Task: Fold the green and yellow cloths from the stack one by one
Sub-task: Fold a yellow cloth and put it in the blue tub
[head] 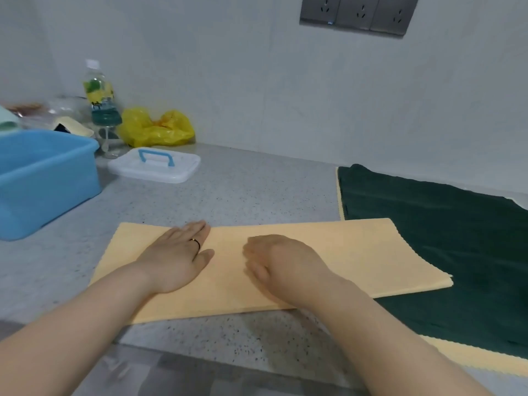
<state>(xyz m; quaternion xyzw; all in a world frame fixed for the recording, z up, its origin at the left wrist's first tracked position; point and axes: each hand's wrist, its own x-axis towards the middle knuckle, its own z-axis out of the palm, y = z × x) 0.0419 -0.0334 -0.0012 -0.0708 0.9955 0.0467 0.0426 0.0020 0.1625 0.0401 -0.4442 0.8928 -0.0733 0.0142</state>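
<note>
A yellow cloth (343, 252), folded into a long rectangle, lies flat on the speckled grey counter (228, 195) in front of me. My left hand (177, 258) rests palm down on its left half, fingers together, a ring on one finger. Beside it, near the middle of the cloth, my right hand (283, 264) presses down with its fingers curled under. To the right lies the stack: a dark green cloth (443, 238) spread on top, with the edge of another yellow cloth (471, 358) showing beneath it. The folded cloth's right end overlaps the green one.
A blue plastic tub (43, 178) stands at the left. Behind it are a white lidded box with a blue handle (155, 165), a drink bottle (100, 92) and a crumpled yellow plastic bag (155, 128). A grey wall with sockets (357, 12) backs the counter.
</note>
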